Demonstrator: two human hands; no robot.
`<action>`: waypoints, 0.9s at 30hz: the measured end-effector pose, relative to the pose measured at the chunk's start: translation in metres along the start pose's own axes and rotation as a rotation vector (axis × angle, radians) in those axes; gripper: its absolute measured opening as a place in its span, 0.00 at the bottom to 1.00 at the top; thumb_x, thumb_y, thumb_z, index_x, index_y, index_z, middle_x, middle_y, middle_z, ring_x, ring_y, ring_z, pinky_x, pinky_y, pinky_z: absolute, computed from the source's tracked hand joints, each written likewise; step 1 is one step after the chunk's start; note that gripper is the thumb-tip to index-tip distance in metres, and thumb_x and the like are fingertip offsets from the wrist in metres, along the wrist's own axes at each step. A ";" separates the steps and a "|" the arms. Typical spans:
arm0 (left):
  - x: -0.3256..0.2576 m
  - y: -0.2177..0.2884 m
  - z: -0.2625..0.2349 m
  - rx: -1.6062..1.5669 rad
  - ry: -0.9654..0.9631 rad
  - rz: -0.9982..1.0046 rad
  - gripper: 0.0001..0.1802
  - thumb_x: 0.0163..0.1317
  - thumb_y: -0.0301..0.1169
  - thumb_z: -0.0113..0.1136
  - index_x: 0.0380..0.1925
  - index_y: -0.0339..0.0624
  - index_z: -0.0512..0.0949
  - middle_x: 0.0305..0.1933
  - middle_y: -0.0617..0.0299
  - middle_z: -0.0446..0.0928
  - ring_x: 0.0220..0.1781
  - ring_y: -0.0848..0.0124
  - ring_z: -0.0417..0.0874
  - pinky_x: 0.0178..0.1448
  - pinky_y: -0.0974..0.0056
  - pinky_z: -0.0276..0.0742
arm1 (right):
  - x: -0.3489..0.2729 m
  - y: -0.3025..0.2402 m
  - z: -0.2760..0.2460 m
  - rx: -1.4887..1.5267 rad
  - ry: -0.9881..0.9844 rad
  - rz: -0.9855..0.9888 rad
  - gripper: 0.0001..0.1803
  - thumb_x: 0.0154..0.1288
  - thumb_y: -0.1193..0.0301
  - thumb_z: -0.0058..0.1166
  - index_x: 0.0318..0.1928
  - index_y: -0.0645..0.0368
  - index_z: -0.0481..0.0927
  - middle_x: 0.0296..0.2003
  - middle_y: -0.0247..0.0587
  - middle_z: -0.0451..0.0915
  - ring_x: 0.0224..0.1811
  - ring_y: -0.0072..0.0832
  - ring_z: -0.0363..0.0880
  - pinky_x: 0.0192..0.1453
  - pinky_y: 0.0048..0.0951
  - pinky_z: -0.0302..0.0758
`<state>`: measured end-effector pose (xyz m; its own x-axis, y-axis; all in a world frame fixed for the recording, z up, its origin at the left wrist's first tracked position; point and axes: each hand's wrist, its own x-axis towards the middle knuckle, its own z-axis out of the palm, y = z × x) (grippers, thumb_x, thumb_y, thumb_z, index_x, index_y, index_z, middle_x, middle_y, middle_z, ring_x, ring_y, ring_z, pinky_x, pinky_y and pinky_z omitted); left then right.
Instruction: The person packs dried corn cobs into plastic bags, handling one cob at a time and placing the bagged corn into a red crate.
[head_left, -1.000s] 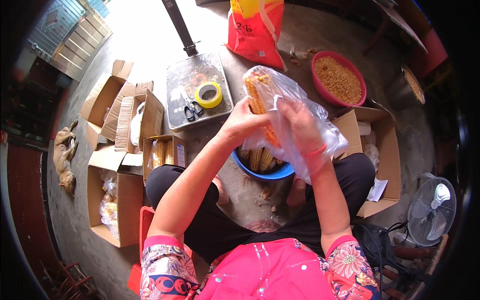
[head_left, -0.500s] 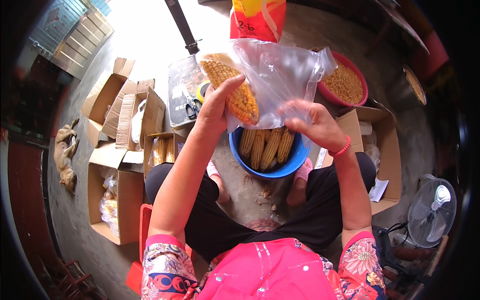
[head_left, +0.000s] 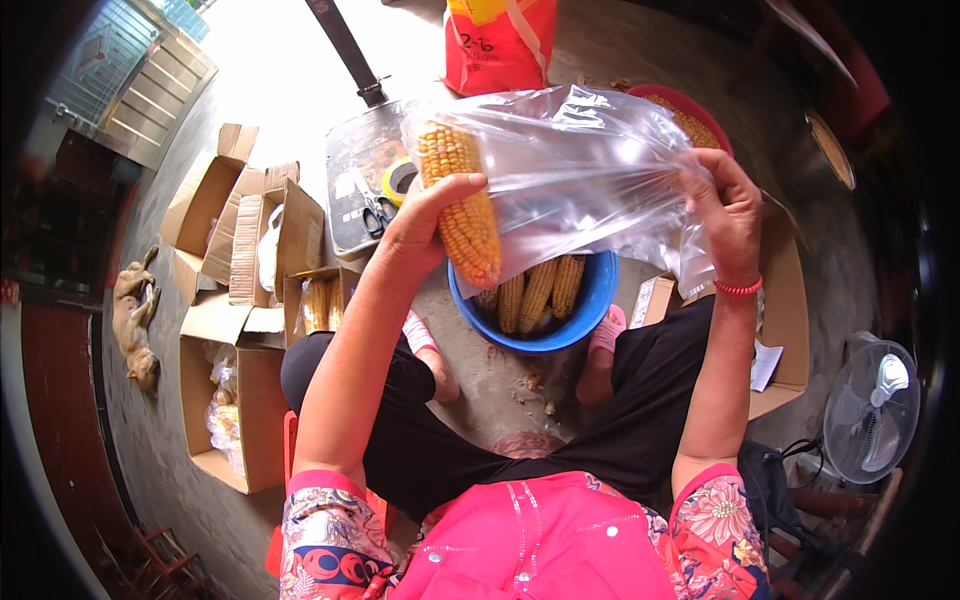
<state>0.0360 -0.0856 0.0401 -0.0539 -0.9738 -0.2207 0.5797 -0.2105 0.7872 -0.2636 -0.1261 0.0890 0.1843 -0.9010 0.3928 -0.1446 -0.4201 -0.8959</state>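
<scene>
A clear plastic bag (head_left: 580, 175), crumpled and stretched sideways, is held above the blue basin between the left hand (head_left: 425, 225) and the right hand (head_left: 725, 205). A red sack (head_left: 497, 45) with a yellow top panel stands upright at the far edge of the floor. Open brown cardboard boxes (head_left: 240, 250) cluster at the person's left, and another cardboard box (head_left: 785, 300) lies at the right.

Concrete floor (head_left: 500, 385) under blue bowl (head_left: 590, 300), cardboard boxes (head_left: 240, 235), fan (head_left: 870, 410).

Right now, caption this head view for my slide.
Left hand holds a corn cob in a clear plastic bag gripped by right hand.
</scene>
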 end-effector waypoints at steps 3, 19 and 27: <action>-0.004 0.012 0.004 0.204 0.059 0.015 0.22 0.44 0.26 0.66 0.42 0.38 0.70 0.32 0.62 0.73 0.32 0.71 0.78 0.37 0.65 0.76 | 0.004 0.019 -0.034 0.160 0.242 -0.015 0.10 0.60 0.77 0.51 0.43 0.60 0.78 0.31 0.25 0.74 0.31 0.10 0.68 0.37 0.11 0.65; -0.029 0.019 0.037 0.545 -0.336 0.022 0.27 0.36 0.27 0.67 0.41 0.37 0.72 0.34 0.66 0.75 0.35 0.76 0.77 0.45 0.70 0.72 | -0.038 0.027 0.088 0.155 -0.795 0.146 0.59 0.40 0.61 0.71 0.68 0.61 0.46 0.58 0.49 0.65 0.61 0.34 0.63 0.65 0.30 0.59; -0.035 0.032 0.016 0.519 -0.177 0.113 0.31 0.37 0.25 0.66 0.47 0.37 0.70 0.37 0.63 0.75 0.38 0.74 0.77 0.46 0.68 0.73 | -0.047 0.037 0.084 0.224 -1.069 0.385 0.14 0.53 0.72 0.62 0.41 0.59 0.78 0.35 0.29 0.78 0.38 0.15 0.72 0.45 0.21 0.70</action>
<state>0.0435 -0.0594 0.0817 -0.1758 -0.9829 -0.0538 0.1156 -0.0749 0.9905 -0.1958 -0.0906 0.0199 0.9089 -0.3691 -0.1941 -0.2138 -0.0128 -0.9768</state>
